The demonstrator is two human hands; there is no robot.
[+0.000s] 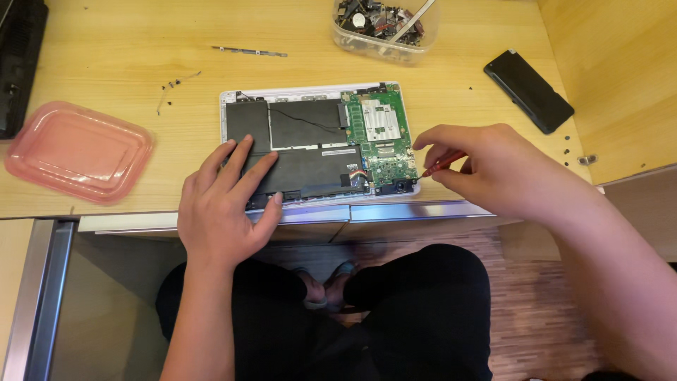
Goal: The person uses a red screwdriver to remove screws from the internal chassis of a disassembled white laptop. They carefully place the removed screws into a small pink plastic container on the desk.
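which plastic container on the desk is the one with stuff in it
The clear plastic tub at the desk's far edge, filled with small parts. The pink one on the left lies flat, with nothing visible on it.

Opened white laptop (319, 141) lying flat at the near table edge, black battery panels on its left, green circuit board on its right; thin red-handled screwdriver (443, 164) tilted, tip at the board's right near corner

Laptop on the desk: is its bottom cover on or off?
Off: the laptop lies open, its green circuit board and black battery exposed.
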